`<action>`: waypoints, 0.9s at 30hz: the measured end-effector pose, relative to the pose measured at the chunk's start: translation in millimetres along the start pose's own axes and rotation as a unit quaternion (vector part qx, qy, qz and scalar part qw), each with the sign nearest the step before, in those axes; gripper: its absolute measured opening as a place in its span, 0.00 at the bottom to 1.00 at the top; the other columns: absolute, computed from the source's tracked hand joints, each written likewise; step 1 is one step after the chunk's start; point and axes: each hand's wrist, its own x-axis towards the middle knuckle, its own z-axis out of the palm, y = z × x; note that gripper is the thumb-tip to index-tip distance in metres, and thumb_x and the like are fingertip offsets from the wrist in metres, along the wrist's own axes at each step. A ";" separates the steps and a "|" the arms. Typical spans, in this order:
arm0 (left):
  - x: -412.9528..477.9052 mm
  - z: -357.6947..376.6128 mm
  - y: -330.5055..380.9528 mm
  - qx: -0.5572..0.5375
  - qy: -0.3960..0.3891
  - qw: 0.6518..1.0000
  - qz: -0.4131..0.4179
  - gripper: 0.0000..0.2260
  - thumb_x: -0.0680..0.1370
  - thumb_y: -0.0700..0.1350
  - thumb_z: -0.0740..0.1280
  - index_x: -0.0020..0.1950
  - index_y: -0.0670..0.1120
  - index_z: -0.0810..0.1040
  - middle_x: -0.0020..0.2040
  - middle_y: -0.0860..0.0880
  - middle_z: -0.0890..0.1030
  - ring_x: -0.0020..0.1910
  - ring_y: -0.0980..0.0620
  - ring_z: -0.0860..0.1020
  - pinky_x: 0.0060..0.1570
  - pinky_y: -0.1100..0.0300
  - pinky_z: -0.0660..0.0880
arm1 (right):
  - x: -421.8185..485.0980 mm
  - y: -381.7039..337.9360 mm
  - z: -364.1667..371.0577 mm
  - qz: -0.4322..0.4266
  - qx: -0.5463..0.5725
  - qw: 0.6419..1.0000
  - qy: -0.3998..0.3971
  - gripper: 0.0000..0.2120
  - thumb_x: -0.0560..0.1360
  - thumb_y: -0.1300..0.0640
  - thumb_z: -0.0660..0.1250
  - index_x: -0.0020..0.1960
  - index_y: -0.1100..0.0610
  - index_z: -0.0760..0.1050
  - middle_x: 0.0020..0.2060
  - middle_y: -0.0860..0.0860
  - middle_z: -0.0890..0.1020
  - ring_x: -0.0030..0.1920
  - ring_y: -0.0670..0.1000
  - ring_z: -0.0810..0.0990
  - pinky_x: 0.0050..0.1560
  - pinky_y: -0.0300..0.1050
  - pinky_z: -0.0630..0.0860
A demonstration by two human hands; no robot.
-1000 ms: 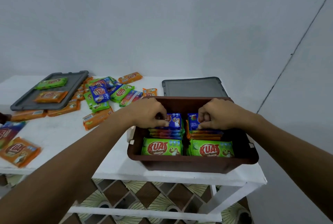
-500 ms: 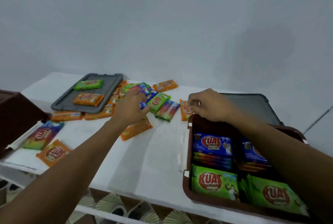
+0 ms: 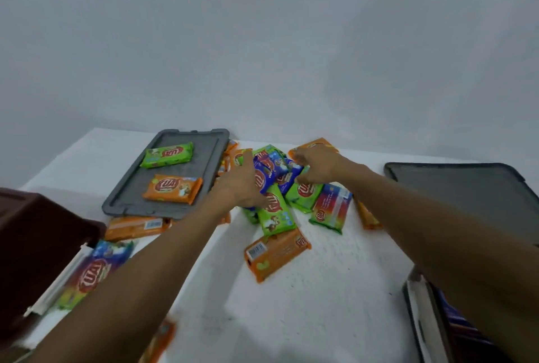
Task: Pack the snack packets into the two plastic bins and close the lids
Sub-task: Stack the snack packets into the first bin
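Both hands are working the loose pile of snack packets (image 3: 291, 202) at the far middle of the white table (image 3: 306, 310). The blue packets (image 3: 271, 173) are sitting on top of the pile, directly between the two hands, with the long axis running roughly near-left to far-right. The left hand (image 3: 242, 184) is lying against their left side, fingers straight and together and the thumb pointing toward a green packet (image 3: 277, 213). I cannot tell if it is actually pinching, because of blur. The right hand (image 3: 318, 167) is coming in from the right, fingers curling over the far end and thumb on the near side, so it is looking like a grip on the blue packets. Judging the next move, the stack is being squared between the palms and then lifted as one. The right bin (image 3: 431, 321) is showing only as a corner at the near right, under the right forearm, so the carry is going back toward the body and rightward. The left bin (image 3: 38, 246) is sitting near left, well apart from the pile. The left lid (image 3: 122, 202) is carrying a green and an orange packet, so it is needing clearing first. The right lid (image 3: 466, 196) is lying flat, just right of the pile.
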 end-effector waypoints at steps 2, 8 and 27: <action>5.5 -7.2 -18.9 -0.014 -0.003 1.000 0.026 0.49 0.63 0.54 0.80 0.74 0.48 0.52 0.65 0.45 0.73 0.57 0.46 0.77 0.52 0.48 0.80 | 17.0 -8.9 8.7 0.025 0.033 0.999 -0.004 0.39 0.71 0.44 0.72 0.75 0.54 0.60 0.69 0.57 0.72 0.67 0.59 0.71 0.63 0.53 0.73; 12.6 -18.4 -51.7 -0.101 -0.019 0.993 0.063 0.43 0.64 0.54 0.79 0.71 0.53 0.58 0.59 0.51 0.74 0.47 0.54 0.78 0.43 0.59 0.80 | 38.9 -19.3 22.1 0.065 0.069 0.995 -0.041 0.50 0.65 0.40 0.75 0.78 0.45 0.49 0.72 0.57 0.67 0.74 0.63 0.60 0.70 0.62 0.64; -18.3 -21.4 -22.3 -0.046 0.073 0.976 0.200 0.41 0.66 0.54 0.79 0.74 0.51 0.63 0.65 0.48 0.76 0.56 0.52 0.77 0.50 0.56 0.79 | -58.8 20.5 -56.3 0.181 0.283 0.940 -0.063 0.15 0.76 0.64 0.69 0.61 0.60 0.71 0.55 0.60 0.78 0.51 0.55 0.81 0.36 0.47 0.81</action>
